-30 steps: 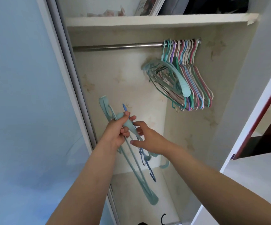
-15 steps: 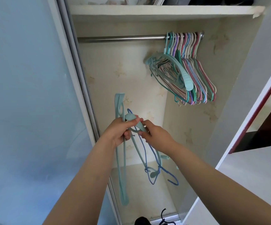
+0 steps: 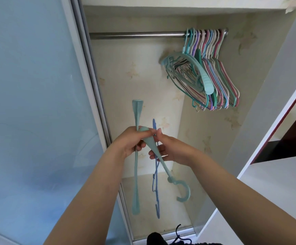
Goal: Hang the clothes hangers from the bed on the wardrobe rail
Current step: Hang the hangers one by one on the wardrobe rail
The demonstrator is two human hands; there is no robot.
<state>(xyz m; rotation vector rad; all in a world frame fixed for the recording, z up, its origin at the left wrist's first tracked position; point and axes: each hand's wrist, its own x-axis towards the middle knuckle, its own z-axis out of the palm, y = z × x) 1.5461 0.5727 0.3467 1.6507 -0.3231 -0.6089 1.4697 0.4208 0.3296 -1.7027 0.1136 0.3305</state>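
Now gripping 2 teal hangers [image 3: 136,167] in left hand [image 3: 128,142] | right hand [image 3: 170,149] pinching blue hanger [image 3: 155,181] | bunch of hangers [image 3: 212,75] on rail [image 3: 136,34]

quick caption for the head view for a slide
Both hands, left and right, sort teal and blue hangers below the wardrobe rail.

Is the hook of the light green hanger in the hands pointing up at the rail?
No, the hook of the hanger hangs down below both hands, far under the rail.
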